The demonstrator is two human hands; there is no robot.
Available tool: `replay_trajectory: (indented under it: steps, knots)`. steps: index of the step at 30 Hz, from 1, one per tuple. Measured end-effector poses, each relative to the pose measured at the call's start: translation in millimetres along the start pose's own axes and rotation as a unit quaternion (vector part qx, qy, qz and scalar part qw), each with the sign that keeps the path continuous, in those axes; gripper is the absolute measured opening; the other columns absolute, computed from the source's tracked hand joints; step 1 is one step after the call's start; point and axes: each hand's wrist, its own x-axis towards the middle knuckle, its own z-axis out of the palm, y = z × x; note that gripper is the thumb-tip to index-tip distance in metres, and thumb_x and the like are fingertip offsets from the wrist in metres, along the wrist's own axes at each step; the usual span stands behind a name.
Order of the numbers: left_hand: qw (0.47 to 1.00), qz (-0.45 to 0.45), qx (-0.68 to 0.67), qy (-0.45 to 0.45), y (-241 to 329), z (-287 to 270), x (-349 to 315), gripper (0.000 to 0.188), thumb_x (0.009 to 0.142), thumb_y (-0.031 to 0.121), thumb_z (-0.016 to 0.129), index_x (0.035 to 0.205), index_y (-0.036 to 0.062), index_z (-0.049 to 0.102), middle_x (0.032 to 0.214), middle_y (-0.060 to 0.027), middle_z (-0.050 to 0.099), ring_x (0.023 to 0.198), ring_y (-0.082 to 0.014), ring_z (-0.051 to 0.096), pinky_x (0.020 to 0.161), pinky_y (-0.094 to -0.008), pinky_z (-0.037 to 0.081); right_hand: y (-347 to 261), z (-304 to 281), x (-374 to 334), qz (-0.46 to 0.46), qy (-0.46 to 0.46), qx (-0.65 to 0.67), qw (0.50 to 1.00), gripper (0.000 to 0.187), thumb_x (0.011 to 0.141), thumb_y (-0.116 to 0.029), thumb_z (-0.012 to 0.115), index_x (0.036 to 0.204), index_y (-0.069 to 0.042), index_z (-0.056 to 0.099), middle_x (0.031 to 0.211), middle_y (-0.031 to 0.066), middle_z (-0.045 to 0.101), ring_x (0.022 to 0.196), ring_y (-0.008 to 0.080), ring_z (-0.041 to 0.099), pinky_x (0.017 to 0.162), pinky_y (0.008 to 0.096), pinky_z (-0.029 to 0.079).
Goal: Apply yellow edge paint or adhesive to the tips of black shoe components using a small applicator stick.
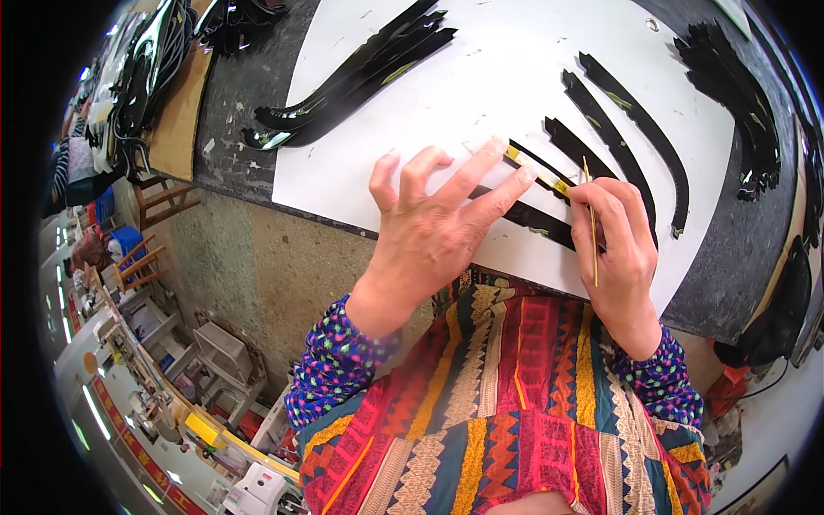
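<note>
My left hand lies with fingers spread over a white sheet. Its thumb and forefinger press on a short yellow-and-white strip, like a piece of measuring tape, along a black strip. My right hand pinches a thin gold-coloured stick, like a pen refill, beside the end of that tape. Below it, another black strip runs partly under both hands. Three more curved glossy black strips, one of them the outermost strip, fan out beyond my right hand.
A bundle of black strips lies on the sheet at the far left. Another pile sits at the right on the dark table. More black pieces hang at the left edge. Wooden stools stand on the floor.
</note>
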Motion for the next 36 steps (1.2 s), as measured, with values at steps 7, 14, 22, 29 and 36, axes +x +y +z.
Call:
replay_trajectory:
  steps: [7,14,22,29,36]
  knots:
    - [1.0,0.009,0.019,0.01,0,2,-3,0.052,0.085,0.009,0.062,0.128,0.0381,0.065,0.141,0.0104,0.053,0.116,-0.0204,0.044,0.106,-0.0506,0.023,-6,-9,0,0.013,-0.024,0.005,1.0,0.025,0.084,0.012,0.069,0.107,0.003,0.065,0.099,0.0165,0.062,0.084,0.0292,0.066,0.071,0.035,0.055]
    - [1.0,-0.002,0.019,0.003,1,-1,-4,0.047,0.087,0.018,0.067,0.128,0.0411,0.065,0.142,0.0109,0.051,0.116,-0.018,0.043,0.109,-0.048,0.023,-15,4,25,0.096,-0.042,0.268,0.958,0.014,0.102,-0.008,0.059,0.106,0.004,0.066,0.095,0.01,0.064,0.065,0.0079,0.057,0.057,0.0202,0.046]
    - [0.999,-0.022,-0.004,0.028,4,3,-11,0.043,0.086,0.021,0.068,0.124,0.0403,0.068,0.141,0.0126,0.05,0.119,-0.0165,0.041,0.109,-0.0494,0.021,-8,26,27,0.135,-0.081,0.294,0.943,0.019,0.106,-0.012,0.053,0.104,0.003,0.065,0.087,0.0055,0.06,0.062,0.0067,0.054,0.053,0.0211,0.041]
    - [0.998,-0.036,-0.007,0.057,6,7,-14,0.04,0.085,0.025,0.069,0.123,0.039,0.069,0.137,0.0133,0.051,0.119,-0.0157,0.041,0.108,-0.0503,0.021,-11,27,26,0.104,-0.079,0.261,0.956,0.019,0.107,-0.01,0.051,0.102,0.004,0.064,0.091,0.008,0.06,0.059,0.007,0.051,0.053,0.0222,0.041]
    - [0.998,-0.024,0.008,0.055,8,7,-19,0.039,0.086,0.028,0.068,0.124,0.0373,0.069,0.132,0.015,0.052,0.12,-0.0167,0.041,0.109,-0.0524,0.02,-13,25,23,0.092,-0.087,0.244,0.962,0.02,0.107,-0.009,0.049,0.1,0.003,0.063,0.092,0.0087,0.061,0.058,0.0073,0.051,0.053,0.0222,0.041]
